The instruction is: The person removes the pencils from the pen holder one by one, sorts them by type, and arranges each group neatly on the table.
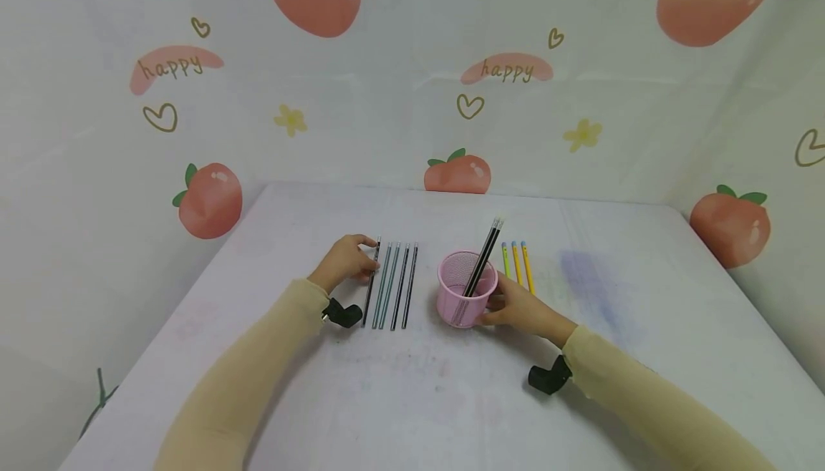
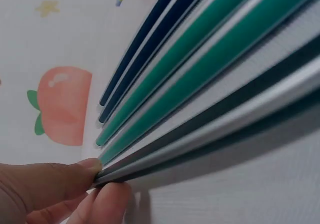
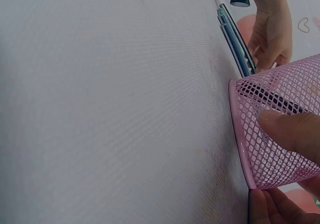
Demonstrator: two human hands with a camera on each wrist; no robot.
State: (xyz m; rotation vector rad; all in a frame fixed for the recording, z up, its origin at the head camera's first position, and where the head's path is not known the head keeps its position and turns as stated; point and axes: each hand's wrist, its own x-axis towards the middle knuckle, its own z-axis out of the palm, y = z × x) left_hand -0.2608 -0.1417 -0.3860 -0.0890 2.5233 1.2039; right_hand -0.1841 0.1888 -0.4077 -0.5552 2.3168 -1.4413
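Note:
My left hand (image 1: 348, 260) is at the left end of a row of pencils. Its thumb and finger pinch the far end of the outermost pencil (image 2: 225, 121), which is dark with a silver stripe. Beside it lie two teal pencils (image 2: 200, 79) and two dark blue ones (image 2: 150, 39), roughly parallel. My right hand (image 1: 518, 306) grips the right side of a pink mesh pen holder (image 1: 451, 313), its thumb against the mesh in the right wrist view. Black pencils (image 1: 483, 256) with pale ends lean to the right inside the holder, which stands upright on the table.
Behind my right hand lie a green pencil (image 1: 505, 260) and two yellow pencils (image 1: 517, 263), partly hidden by that hand. A white cloth covers the table (image 1: 399, 406). A white backdrop with printed fruit (image 1: 457, 174) rises behind the far edge.

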